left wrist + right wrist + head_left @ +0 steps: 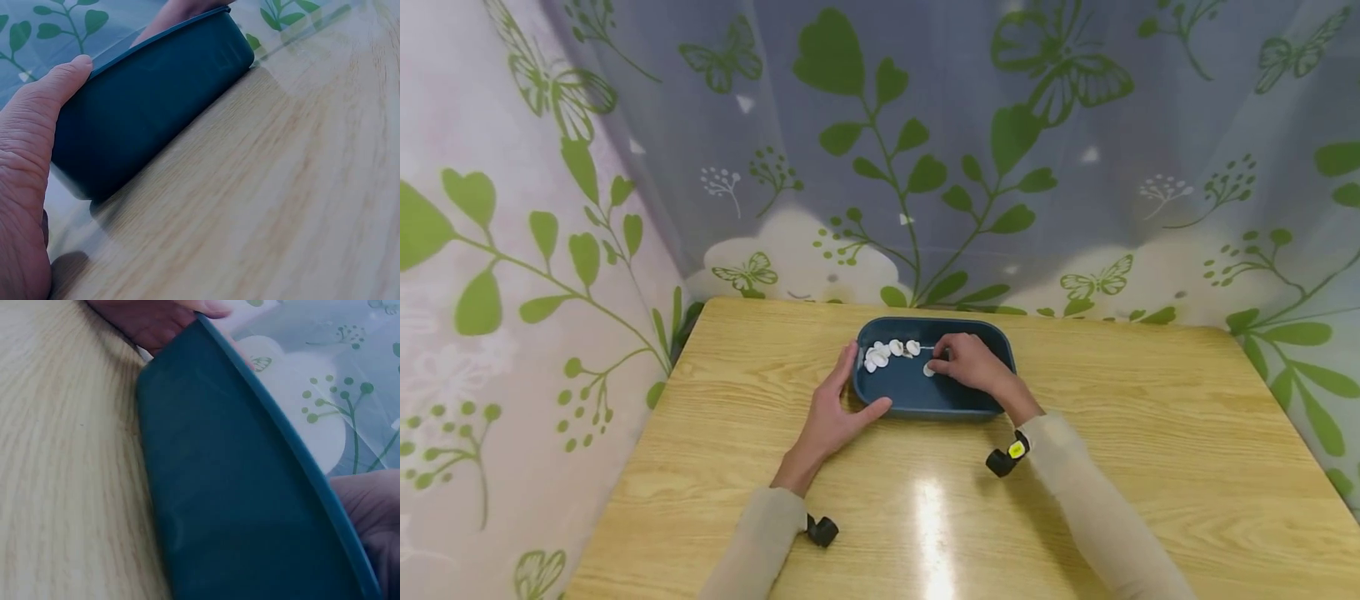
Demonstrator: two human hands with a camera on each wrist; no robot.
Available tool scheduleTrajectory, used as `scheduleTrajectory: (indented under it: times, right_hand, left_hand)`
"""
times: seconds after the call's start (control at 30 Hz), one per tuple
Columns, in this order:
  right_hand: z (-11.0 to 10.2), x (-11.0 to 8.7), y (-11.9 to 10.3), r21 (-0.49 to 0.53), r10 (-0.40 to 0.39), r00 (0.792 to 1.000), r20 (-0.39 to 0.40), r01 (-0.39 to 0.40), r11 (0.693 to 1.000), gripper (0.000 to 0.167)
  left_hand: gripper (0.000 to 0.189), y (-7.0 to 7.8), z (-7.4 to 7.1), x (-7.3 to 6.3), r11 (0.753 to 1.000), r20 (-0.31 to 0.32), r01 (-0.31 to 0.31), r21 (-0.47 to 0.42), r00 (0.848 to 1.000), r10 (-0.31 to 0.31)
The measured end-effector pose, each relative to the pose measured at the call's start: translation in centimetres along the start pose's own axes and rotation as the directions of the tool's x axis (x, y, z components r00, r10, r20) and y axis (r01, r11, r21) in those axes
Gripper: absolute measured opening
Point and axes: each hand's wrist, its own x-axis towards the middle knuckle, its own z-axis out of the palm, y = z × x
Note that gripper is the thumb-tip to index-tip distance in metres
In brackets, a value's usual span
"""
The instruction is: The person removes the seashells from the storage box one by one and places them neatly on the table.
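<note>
A dark blue oblong tub point(947, 412) stands on the wooden table. My left hand point(835, 417) rests against its left end, fingers spread nearly straight along the side and thumb over the near rim. In the left wrist view that thumb point(69, 75) touches the rim. Over the tub's inside, my right hand point(973, 364) has bent fingers and pinches a small white rounded piece point(929, 369). Several similar white pieces point(877, 356), shell-like in shape, lie in the tub's left part. The tub wall hides the right hand's fingertips in the right wrist view.
Light wood tabletop point(1120, 400) surrounds the tub. A curtain point(955, 167) with green leaves and butterflies hangs behind the table's far edge, and a similar patterned sheet point(512, 333) hangs on the left. Both wrists carry small black cameras.
</note>
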Motion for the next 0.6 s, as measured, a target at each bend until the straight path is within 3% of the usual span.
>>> scheduleTrajectory:
  times: [0.2,0.6]
  right_hand:
    - [0.5,-0.3,-0.5,-0.088,-0.029,1.0,0.006,0.03,0.996,0.02]
    - [0.6,-0.5,-0.6,-0.119,-0.072,0.997,0.035,0.076,0.99,0.02]
  left_hand:
    - [0.104,-0.1,-0.2,0.2,1.0,0.003,0.0,-0.018,1.0,0.0]
    - [0.103,-0.2,-1.0,0.2,1.0,0.047,0.018,-0.024,0.999,-0.017]
